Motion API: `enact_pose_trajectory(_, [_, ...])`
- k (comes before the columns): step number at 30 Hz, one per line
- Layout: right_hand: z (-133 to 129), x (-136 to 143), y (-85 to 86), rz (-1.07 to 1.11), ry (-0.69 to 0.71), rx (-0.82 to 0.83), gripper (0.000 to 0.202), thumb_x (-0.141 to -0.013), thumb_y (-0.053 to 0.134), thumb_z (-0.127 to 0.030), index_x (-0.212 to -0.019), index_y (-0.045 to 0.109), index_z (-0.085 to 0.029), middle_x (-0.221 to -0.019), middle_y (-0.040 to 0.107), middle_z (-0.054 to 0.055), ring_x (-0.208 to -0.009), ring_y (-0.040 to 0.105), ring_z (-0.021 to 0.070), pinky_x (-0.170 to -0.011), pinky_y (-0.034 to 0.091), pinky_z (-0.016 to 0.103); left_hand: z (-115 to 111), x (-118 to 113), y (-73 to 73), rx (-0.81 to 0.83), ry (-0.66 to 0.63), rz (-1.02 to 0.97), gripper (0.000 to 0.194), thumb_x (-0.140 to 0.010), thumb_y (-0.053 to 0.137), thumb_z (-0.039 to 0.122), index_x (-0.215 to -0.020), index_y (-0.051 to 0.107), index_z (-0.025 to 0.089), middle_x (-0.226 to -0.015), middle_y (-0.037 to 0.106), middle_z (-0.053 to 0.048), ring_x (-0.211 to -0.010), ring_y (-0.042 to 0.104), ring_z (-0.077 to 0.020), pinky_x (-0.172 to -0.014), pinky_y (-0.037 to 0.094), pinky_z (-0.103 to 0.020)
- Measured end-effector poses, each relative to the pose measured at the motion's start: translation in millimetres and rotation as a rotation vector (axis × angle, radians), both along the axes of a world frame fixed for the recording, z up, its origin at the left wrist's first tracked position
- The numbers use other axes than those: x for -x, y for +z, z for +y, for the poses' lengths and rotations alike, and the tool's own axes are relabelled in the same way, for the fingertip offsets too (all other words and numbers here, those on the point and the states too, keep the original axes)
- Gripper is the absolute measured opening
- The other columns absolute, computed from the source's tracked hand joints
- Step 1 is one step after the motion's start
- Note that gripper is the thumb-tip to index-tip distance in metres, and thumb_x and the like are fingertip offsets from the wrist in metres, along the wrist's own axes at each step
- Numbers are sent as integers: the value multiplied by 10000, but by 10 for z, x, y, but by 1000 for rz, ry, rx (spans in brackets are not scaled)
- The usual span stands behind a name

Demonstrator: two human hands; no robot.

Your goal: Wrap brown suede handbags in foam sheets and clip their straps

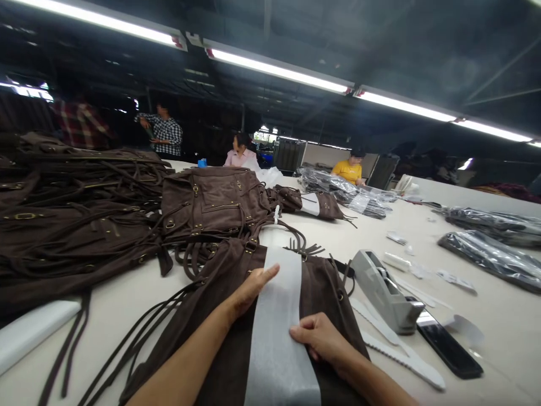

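A dark brown fabric bag lies on the pale worktop, directly below both hands, with a long, flat, whitish strip running down its middle. The left grip is at the strip's upper left edge, its thumb laid across the whitish surface; its other fingers are mostly hidden — whether they clasp anything, I cannot tell. The right grip is lower and at the opposite edge, fingers curled, pinching the strip's border between thumb and forefinger. The bag extends to both sides of the strip, beneath the two forearms.

Just right of the bag stand a grey plastic tape dispenser and, beside it, a black smartphone; flat white pieces with serrated edges lie nearer the bag. Beyond its top edge rests another brown bag with brass-coloured fittings — a heap of similar brown bags is to the left. Clear-wrapped dark packages lie farther off on the right.
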State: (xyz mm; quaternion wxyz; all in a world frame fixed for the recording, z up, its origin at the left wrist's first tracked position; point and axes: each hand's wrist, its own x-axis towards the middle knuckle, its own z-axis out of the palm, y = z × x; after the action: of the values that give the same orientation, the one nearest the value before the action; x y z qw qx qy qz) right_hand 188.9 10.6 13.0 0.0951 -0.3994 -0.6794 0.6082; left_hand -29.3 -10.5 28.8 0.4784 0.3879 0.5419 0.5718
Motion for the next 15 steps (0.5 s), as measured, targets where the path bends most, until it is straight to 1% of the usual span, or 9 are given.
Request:
enact_pose_trajectory(2, [23,113,69,-82,21,-53,388,-705,668,-432,-491,453,-190,-384,337,-81,-317,299,48,-348,154,207,9,-19,-46,4,9,21,505,-640,684,604,-734,655,109,-648,641,-56,-580,576,-176,-570,449,-278])
enact_pose_trajectory(3, [43,157,123,-138,63,-73,375,-715,660,-390,-478,445,-194,-368,347,-77,-313,324,57,-347,164,205,17,-27,-81,7,37,46,468,-617,711,556,-733,656,106,-647,641,-52,-571,566,-172,-552,433,-268])
enact_pose_trajectory(5, [140,227,272,-265,203,-105,365,-739,642,-350,-460,466,-192,-356,412,-51,-319,385,79,-354,204,207,44,-36,-155,6,113,91,404,-613,706,494,-721,657,108,-646,639,-43,-568,547,-161,-529,400,-248])
enact_pose_trajectory(7, [347,311,445,-349,287,-240,388,-767,624,-357,-439,511,-182,-383,496,-12,-344,432,96,-385,263,220,76,-32,-214,-8,172,144,345,-640,671,451,-710,666,113,-670,648,-40,-598,549,-162,-535,387,-238])
enact_pose_trajectory(8, [494,374,525,-366,261,-372,399,-781,614,-361,-437,537,-175,-407,532,5,-368,454,102,-413,295,227,90,-27,-235,-14,194,171,323,-650,658,433,-707,673,115,-687,656,-41,-616,554,-165,-541,385,-236])
enact_pose_trajectory(9, [664,455,590,-367,187,-525,397,-798,601,-356,-450,566,-169,-439,563,15,-402,483,108,-448,322,231,102,-21,-250,-20,210,196,308,-658,648,420,-711,682,118,-705,665,-41,-636,561,-170,-549,386,-235])
enact_pose_trajectory(11, [1041,674,655,-357,-17,-770,318,-824,570,-306,-548,642,-166,-531,627,20,-517,565,130,-529,369,229,120,-7,-268,-24,228,237,295,-672,634,406,-728,697,123,-734,683,-45,-669,578,-183,-564,394,-237])
enact_pose_trajectory(13, [1410,944,619,-371,-136,-825,201,-820,549,-216,-700,704,-170,-688,695,26,-691,636,150,-623,403,218,133,6,-280,-27,238,267,294,-689,614,400,-747,706,127,-748,694,-46,-686,590,-191,-581,403,-242])
enact_pose_trajectory(15, [1717,1227,502,-407,-185,-799,155,-793,566,-165,-765,719,-162,-815,722,53,-839,656,176,-703,422,217,148,21,-293,-30,249,293,296,-705,588,394,-754,707,127,-747,698,-46,-684,592,-193,-591,405,-246])
